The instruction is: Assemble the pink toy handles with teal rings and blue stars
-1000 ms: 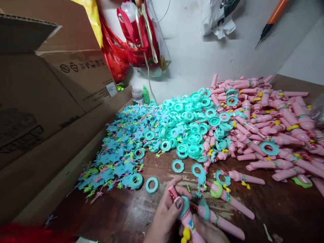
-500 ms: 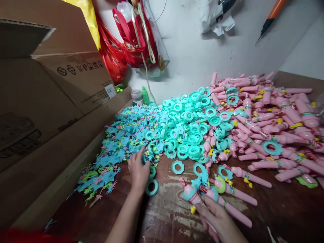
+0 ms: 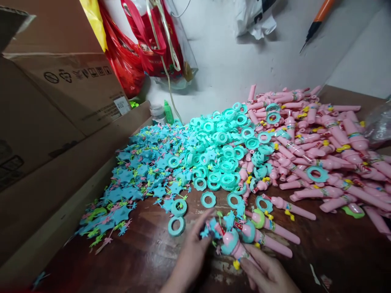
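Note:
My right hand (image 3: 264,266), at the bottom, is wrapped round a pink plastic stick toy (image 3: 227,239) with a teal scalloped ring, a striped red-and-white tip and a yellow charm. Beside that tip, my left hand (image 3: 194,248) has its fingers curled about a small blue star piece (image 3: 208,228) with pink and green bits; the fingertips are partly hidden. Two similar stick toys lie just right of the held one, a nearer one (image 3: 271,242) with a teal ring and a farther one (image 3: 279,231) with a green ring. Loose teal rings (image 3: 176,226) rest left of my left hand.
Blue star pieces (image 3: 125,175) are heaped at left, teal rings (image 3: 221,137) in the middle, and pink sticks (image 3: 328,191) at right on the brown table (image 3: 137,252). A cardboard box (image 3: 58,106) borders the left; bags (image 3: 152,49) hang on the wall behind.
My left hand has come from the blue star heap to the right and nearer, bringing a star piece to the held stick's tip. My right hand keeps its hold on the stick toy.

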A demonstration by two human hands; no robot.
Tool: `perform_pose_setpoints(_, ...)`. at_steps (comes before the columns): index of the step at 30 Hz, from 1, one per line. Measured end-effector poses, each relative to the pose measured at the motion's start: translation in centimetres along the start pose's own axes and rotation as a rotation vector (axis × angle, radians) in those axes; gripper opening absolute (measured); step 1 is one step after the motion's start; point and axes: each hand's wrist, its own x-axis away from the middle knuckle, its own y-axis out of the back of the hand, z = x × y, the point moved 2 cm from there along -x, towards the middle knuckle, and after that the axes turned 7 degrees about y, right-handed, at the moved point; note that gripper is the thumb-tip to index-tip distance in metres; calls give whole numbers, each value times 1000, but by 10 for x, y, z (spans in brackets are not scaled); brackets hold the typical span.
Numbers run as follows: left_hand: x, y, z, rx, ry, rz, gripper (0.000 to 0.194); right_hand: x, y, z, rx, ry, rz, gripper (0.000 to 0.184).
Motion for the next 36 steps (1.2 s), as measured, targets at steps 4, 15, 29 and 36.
perform_pose_setpoints(4, 11, -15, 22, -204, 50, 30, 56, 16, 13, -9, 171, 109, -96, 56)
perform_pose_setpoints(15, -1, -12, 31, -348, -160, 28, 62, 28, 25, 3, 301, -22, -124, 57)
perform_pose_setpoints(29, -14, -3, 30, -514, -279, 194, 65, 25, 21, 19, 714, 1, -33, 43)
perform_pose_setpoints(36, -15, -1, 32, -524, -274, 208, 63, 6, 1, 114, 1223, -218, 126, 39)
